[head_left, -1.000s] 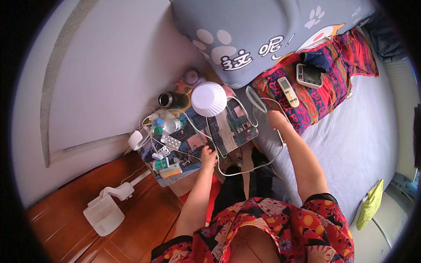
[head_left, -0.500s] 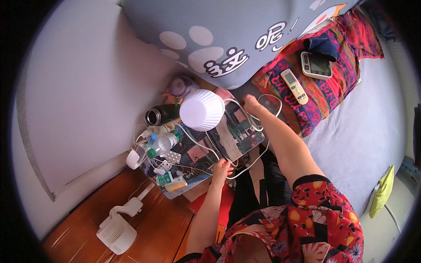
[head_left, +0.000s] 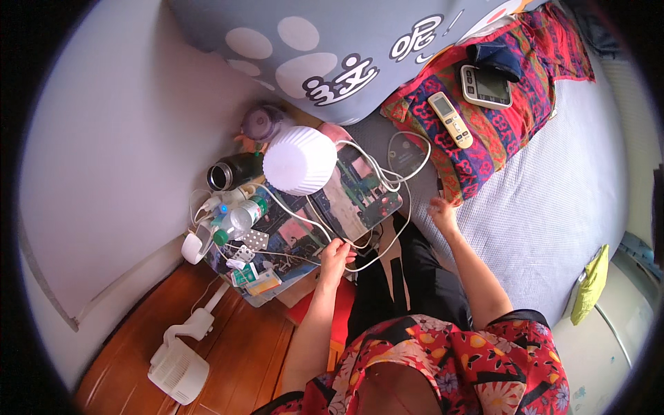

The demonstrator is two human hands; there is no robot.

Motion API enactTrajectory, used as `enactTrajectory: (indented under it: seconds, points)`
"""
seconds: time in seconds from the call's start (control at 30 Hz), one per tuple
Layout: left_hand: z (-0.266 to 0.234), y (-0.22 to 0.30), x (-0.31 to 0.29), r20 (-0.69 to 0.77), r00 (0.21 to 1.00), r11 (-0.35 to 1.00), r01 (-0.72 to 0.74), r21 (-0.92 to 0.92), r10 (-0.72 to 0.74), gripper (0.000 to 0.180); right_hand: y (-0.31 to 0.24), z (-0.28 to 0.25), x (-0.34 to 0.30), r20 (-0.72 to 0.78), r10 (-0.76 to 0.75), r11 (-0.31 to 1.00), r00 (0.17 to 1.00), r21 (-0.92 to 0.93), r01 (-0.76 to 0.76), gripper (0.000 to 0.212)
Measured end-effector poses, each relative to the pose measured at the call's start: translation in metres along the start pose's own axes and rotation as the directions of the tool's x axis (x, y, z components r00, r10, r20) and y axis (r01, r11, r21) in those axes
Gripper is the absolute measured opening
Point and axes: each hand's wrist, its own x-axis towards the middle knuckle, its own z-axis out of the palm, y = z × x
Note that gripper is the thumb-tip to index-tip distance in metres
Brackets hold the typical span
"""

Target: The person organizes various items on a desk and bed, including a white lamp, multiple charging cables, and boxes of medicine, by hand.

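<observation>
My left hand [head_left: 334, 263] is at the front edge of a small dark patterned table [head_left: 299, 225], its fingers closed round a white cable [head_left: 391, 243]. Part of that cable loops to the right over my leg and lies coiled at the table's far right corner. A white pleated lampshade [head_left: 299, 160] stands on the table beyond this hand. My right hand [head_left: 443, 214] is beside the near corner of a red patterned pillow [head_left: 481, 155] on the bed, fingers apart with nothing visible in them. A dark round object [head_left: 407, 156] lies next to the cable coil.
A dark bottle [head_left: 235, 171], a clear bottle with a green cap [head_left: 242, 219] and blister packs [head_left: 254, 240] crowd the table's left. A remote control [head_left: 449, 120] and a blood pressure monitor [head_left: 486, 87] lie on the pillow. A white fan-like appliance [head_left: 178, 370] sits lower left.
My right hand has left the cable coil and moved nearer and to the right, to the pillow's corner. The left hand stays at the cable. The whole view has shifted slightly.
</observation>
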Motion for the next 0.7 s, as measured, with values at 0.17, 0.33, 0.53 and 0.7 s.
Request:
enactTrajectory:
  seconds: [0.17, 0.33, 0.53, 0.7]
  points:
    - [0.005, 0.021, -0.011, 0.117, 0.993, 0.992, -0.014, -0.125, 0.029, 0.017, 0.043, 0.056, 0.018, 0.007, 0.053, 0.990, 0.999, -0.129, -0.051, 0.039]
    - [0.007, 0.028, -0.018, 0.091, 0.996, 0.976, 0.003, -0.216, 0.017, 0.015, 0.008, 0.076, 0.029, 0.209, 0.053, 0.916, 0.976, -0.399, 0.036, 0.032]
    - [0.007, 0.021, -0.019, 0.027, 0.998, 0.960, 0.064, -0.273, -0.059, 0.015, -0.001, 0.096, 0.035, 0.197, 0.210, 0.953, 0.958, -0.259, -0.156, 0.043]
    - [0.005, 0.020, -0.018, 0.002, 0.998, 0.959, 0.066, -0.275, -0.068, 0.014, -0.004, 0.103, 0.051, 0.216, 0.135, 0.973, 0.967, -0.215, -0.087, 0.035]
